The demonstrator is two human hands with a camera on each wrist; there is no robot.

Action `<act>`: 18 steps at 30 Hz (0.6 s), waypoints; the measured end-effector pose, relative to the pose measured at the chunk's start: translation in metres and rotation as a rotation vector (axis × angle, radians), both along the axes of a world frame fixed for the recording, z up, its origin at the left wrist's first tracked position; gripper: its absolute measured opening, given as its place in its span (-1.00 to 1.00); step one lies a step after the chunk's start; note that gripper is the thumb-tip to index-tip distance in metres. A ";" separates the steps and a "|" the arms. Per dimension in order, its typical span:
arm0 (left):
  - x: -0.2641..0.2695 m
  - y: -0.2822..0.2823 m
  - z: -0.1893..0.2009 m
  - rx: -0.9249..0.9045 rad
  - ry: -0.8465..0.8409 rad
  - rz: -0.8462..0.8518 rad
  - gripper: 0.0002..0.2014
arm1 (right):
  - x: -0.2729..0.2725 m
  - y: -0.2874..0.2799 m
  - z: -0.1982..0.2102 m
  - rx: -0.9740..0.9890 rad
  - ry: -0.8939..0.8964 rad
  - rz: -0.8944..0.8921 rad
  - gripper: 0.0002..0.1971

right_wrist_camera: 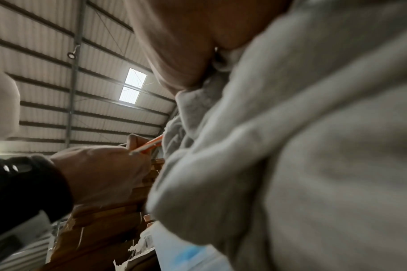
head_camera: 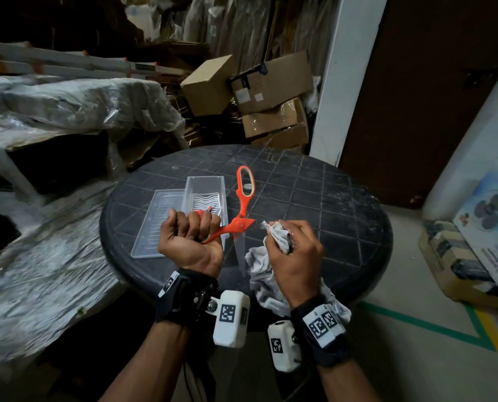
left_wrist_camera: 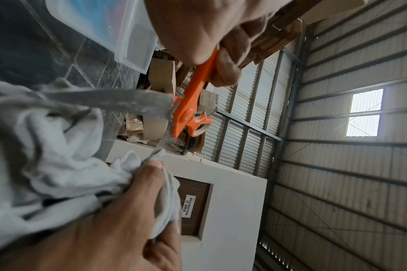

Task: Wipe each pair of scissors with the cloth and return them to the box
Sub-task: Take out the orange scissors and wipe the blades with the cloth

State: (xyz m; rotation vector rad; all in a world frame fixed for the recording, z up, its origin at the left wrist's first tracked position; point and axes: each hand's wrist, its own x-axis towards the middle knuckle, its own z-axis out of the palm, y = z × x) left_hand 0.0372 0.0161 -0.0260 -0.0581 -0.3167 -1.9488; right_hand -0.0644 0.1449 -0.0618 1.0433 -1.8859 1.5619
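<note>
Orange-handled scissors (head_camera: pixel 243 204) are held spread wide above the black round table (head_camera: pixel 329 204). My left hand (head_camera: pixel 192 224) grips one handle loop in a fist. The other loop points away over the table. One blade (left_wrist_camera: pixel 105 97) runs toward the grey-white cloth (head_camera: pixel 263 282), and a second blade (left_wrist_camera: pixel 157 152) ends at my right thumb. My right hand (head_camera: pixel 282 236) pinches the bunched cloth around that blade's tip. The cloth's tail hangs below my right wrist. The clear plastic box (head_camera: pixel 204 184) stands just behind my left hand.
The box's clear lid (head_camera: pixel 155 224) lies flat to the left of the box. Cardboard cartons (head_camera: pixel 271 91) are stacked behind the table beside a white pillar (head_camera: pixel 346 76). Plastic-wrapped bundles (head_camera: pixel 68 105) fill the left, and boxes (head_camera: pixel 479 227) sit on the floor at right.
</note>
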 end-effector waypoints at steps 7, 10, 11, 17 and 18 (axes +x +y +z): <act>-0.003 0.006 -0.004 -0.037 -0.013 0.014 -0.52 | -0.004 -0.007 -0.014 -0.056 -0.126 -0.037 -0.81; -0.005 0.007 -0.006 -0.056 -0.008 0.016 -0.52 | -0.006 -0.008 -0.018 -0.070 -0.165 -0.077 -0.80; -0.005 0.007 -0.006 -0.062 -0.009 0.016 -0.52 | -0.009 -0.007 -0.019 -0.075 -0.180 -0.084 -0.80; 0.002 0.003 0.003 -0.062 0.017 0.003 -0.50 | -0.032 0.003 -0.028 -0.097 -0.378 -0.153 -0.79; 0.002 0.002 0.005 -0.067 0.009 0.015 -0.50 | -0.033 0.004 -0.029 -0.136 -0.419 -0.148 -0.81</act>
